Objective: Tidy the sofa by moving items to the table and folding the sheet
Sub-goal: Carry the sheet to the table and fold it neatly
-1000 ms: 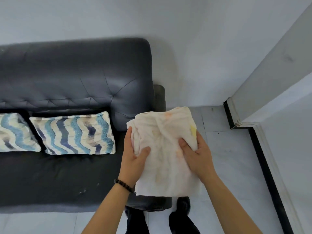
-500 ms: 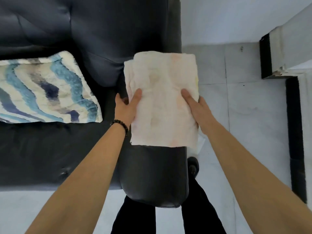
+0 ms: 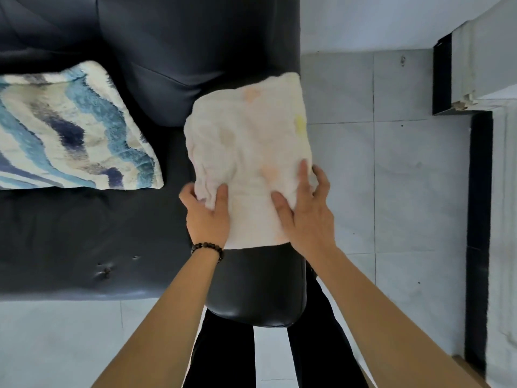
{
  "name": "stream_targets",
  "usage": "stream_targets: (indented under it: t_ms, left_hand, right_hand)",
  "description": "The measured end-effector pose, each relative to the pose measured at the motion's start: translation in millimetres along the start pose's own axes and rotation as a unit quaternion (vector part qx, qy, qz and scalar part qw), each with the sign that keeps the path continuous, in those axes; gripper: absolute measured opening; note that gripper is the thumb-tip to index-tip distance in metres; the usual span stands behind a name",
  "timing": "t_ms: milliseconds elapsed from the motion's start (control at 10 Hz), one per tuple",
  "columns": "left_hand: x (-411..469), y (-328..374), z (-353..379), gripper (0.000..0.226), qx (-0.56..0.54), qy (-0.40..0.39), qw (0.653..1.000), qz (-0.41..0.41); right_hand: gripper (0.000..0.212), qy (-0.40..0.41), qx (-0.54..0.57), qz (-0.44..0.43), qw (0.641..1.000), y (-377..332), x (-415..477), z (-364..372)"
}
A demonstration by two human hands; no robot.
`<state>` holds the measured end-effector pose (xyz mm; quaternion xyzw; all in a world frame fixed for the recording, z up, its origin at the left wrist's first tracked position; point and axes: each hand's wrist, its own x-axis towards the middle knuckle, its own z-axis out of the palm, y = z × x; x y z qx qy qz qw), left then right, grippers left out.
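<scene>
dark sofa (image 3: 84, 233) fills nine o'clock. pale floor tiles (image 3: 391, 191) lie at three o'clock, black skirting (image 3: 479, 191) edging what seems a wall (image 3: 505, 219).

The sheet (image 3: 246, 147) is cream-white, with faint peach blotches just beyond the grip and one pale yellow patch farther out on the right. Under the grip the sofa (image 3: 254, 289) is black. Left of the grip, the cushion (image 3: 70, 130) carries wavy bands of turquoise, navy and off-white. Right of it, the floor (image 3: 391, 177) is pale grey tile
</scene>
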<state>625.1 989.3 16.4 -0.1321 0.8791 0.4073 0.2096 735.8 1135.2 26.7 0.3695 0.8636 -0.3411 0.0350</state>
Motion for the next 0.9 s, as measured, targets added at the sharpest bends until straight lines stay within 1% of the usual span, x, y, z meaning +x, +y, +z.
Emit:
stream_targets:
  t_ms: [100, 200, 400, 500, 600, 700, 800, 900]
  left_hand:
    - [15.2, -15.5, 5.6, 0.062, 0.143, -0.035, 0.983, 0.113]
    - [26.5, -19.7, 8.7, 0.054, 0.226, -0.072, 0.956, 0.173]
    - [37.4, 1.5, 10.9, 0.052, 0.166, -0.077, 0.949, 0.258]
    - [47.9, 10.8, 16.1, 0.053, 0.151, -0.109, 0.951, 0.248]
    - [47.5, 4.5, 9.9, 0.053, 0.142, -0.134, 0.957, 0.217]
    - [32.4, -7.6, -3.4, 0.057, 0.162, -0.158, 0.951, 0.209]
    - [15.0, -1.7, -22.1, 0.06, 0.223, -0.137, 0.944, 0.203]
    - [-12.3, 30.1, -52.0, 0.059, 0.265, -0.084, 0.931, 0.237]
  right_hand:
    - [0.069, -0.024, -0.035, -0.032, 0.999, 5.4, 14.0, 8.9]
    - [0.068, -0.028, -0.012, -0.023, 0.999, 13.4, 18.6, 11.3]
    - [0.067, -0.012, 0.036, 0.046, 0.998, 11.2, 4.2, 9.7]
    - [0.066, -0.01, 0.041, 0.063, 0.997, 8.0, 6.8, 7.4]
    - [0.066, -0.015, 0.03, 0.064, 0.997, 10.0, 4.8, 6.7]
    - [0.069, -0.036, -0.007, 0.068, 0.997, 5.5, 0.6, 1.7]
    - [0.074, -0.038, -0.041, 0.083, 0.995, -6.1, 2.4, -14.3]
    - [0.075, 0.015, -0.055, 0.043, 0.997, -31.8, -10.1, -50.8]
